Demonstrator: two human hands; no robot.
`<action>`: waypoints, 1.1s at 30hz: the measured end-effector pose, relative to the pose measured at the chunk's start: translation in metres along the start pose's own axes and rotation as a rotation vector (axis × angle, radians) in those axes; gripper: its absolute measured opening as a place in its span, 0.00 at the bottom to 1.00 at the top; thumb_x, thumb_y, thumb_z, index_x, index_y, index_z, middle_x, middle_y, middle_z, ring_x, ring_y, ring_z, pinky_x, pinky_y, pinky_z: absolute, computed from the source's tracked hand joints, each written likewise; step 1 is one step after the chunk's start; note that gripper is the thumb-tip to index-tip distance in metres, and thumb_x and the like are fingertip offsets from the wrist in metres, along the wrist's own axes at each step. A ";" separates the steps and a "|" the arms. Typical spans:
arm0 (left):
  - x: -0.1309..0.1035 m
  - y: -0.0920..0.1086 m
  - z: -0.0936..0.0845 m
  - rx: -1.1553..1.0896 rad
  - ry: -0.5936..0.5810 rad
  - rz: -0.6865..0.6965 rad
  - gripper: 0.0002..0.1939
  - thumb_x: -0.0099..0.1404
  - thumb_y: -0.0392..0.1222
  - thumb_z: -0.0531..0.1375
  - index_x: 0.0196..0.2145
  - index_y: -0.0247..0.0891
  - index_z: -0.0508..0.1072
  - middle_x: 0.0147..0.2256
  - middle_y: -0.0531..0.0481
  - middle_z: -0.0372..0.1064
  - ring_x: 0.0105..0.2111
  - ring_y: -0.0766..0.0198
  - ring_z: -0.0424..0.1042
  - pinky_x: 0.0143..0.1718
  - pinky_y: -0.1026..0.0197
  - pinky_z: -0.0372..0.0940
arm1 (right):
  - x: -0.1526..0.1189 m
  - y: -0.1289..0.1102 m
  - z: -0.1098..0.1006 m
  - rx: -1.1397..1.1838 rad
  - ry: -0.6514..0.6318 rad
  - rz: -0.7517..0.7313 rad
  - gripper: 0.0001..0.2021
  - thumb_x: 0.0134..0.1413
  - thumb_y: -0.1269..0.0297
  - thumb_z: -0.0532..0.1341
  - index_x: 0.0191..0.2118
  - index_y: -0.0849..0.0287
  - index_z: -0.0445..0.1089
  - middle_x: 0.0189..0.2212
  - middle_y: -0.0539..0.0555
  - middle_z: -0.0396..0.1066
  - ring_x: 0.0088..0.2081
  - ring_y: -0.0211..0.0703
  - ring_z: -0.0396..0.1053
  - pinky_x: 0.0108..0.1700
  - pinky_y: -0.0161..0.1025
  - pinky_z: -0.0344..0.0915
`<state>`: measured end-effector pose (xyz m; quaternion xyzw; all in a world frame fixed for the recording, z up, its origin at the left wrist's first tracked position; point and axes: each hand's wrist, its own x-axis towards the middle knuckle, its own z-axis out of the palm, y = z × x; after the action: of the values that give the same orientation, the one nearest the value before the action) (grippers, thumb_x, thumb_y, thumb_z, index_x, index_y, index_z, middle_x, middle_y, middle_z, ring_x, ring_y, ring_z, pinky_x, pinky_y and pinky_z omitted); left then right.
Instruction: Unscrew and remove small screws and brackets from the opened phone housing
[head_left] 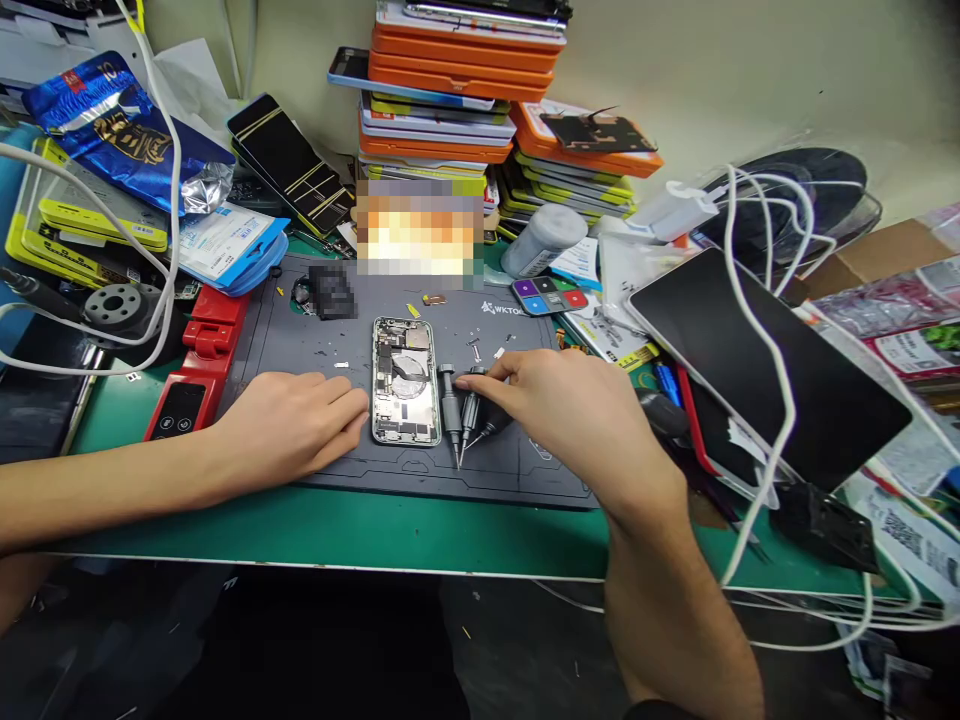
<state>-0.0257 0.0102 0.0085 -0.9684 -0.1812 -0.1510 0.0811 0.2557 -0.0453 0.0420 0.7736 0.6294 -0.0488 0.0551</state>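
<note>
An opened smartphone (406,420) lies on the dark grey work mat (330,478), its inner parts and a round coil showing. My left hand (304,422) rests on the mat just left of it, fingers curled together, with nothing visible in them. To the phone's right, several screwdrivers lie side by side, tips toward me. One grey screwdriver (450,405) is beside the phone. My right hand (562,400) pinches the top end of the neighbouring screwdriver (470,410) between thumb and finger. A darker screwdriver (487,425) lies partly under that hand.
Small loose parts and a black square piece (331,291) are on the mat's far side. A red device (187,390) stands left. Behind are stacked orange cases (461,75) and a white canister (544,240). A black panel (765,360) and white cables (772,370) crowd the right.
</note>
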 end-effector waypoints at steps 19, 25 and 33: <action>0.001 0.001 0.002 -0.001 0.030 0.003 0.15 0.79 0.42 0.53 0.32 0.39 0.70 0.26 0.55 0.70 0.24 0.65 0.70 0.23 0.58 0.53 | 0.002 -0.018 0.007 0.018 0.038 0.022 0.15 0.70 0.54 0.55 0.35 0.56 0.73 0.27 0.54 0.80 0.29 0.49 0.74 0.29 0.41 0.47; 0.000 0.002 0.002 0.018 0.043 0.001 0.16 0.79 0.42 0.52 0.32 0.39 0.69 0.26 0.55 0.70 0.24 0.64 0.70 0.23 0.57 0.53 | 0.005 -0.010 0.007 0.139 -0.002 0.008 0.15 0.68 0.52 0.57 0.36 0.54 0.74 0.23 0.51 0.76 0.30 0.48 0.75 0.31 0.41 0.51; 0.001 0.002 0.001 0.022 0.038 -0.011 0.16 0.79 0.41 0.51 0.32 0.39 0.70 0.26 0.55 0.70 0.23 0.64 0.70 0.23 0.56 0.53 | 0.009 -0.003 0.001 0.548 0.173 -0.005 0.10 0.64 0.57 0.59 0.32 0.54 0.69 0.30 0.51 0.79 0.26 0.40 0.70 0.35 0.42 0.62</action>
<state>-0.0236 0.0088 0.0080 -0.9633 -0.1867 -0.1681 0.0943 0.2542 -0.0356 0.0400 0.7593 0.5972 -0.1510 -0.2099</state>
